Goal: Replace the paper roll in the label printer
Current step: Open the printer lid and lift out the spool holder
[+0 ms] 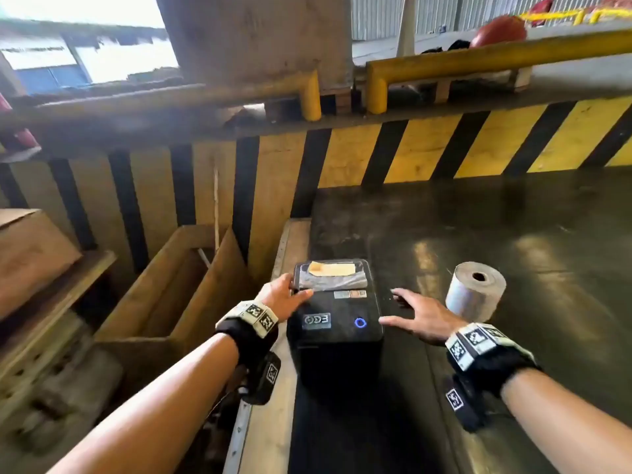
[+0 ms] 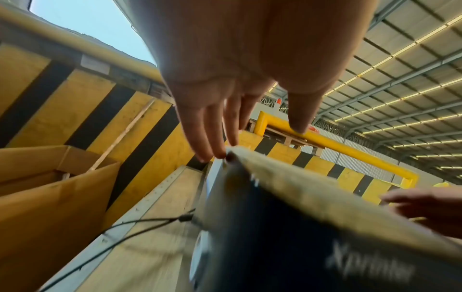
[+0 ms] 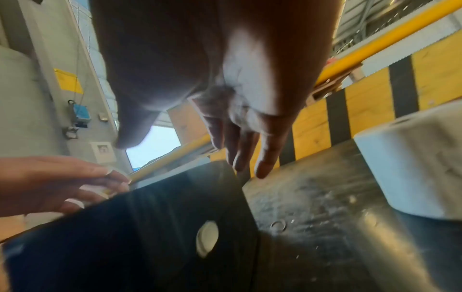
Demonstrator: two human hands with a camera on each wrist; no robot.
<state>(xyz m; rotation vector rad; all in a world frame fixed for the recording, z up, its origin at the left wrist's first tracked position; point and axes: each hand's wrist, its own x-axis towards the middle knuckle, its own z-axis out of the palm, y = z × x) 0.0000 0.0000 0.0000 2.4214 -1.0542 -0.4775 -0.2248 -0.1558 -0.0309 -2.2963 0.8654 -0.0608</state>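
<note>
A black label printer (image 1: 335, 316) with its lid down and a blue ring light stands at the left edge of the dark table (image 1: 513, 234). My left hand (image 1: 294, 292) touches its top left edge, fingers straight and thumb lying over the top. In the left wrist view the fingertips (image 2: 215, 152) meet the printer's (image 2: 275, 237) corner. My right hand (image 1: 407, 309) hovers open with spread fingers just off the printer's right side, holding nothing. A white paper roll (image 1: 475, 292) stands on end to the right of that hand, seen close in the right wrist view as the roll (image 3: 412, 168).
An open cardboard box (image 1: 164, 295) sits below the table's left edge. A yellow and black striped barrier (image 1: 376, 159) with yellow rails (image 1: 478, 59) closes the far side. A thin black cable (image 2: 112, 237) runs from the printer's left side over the wooden table edge (image 1: 270, 422).
</note>
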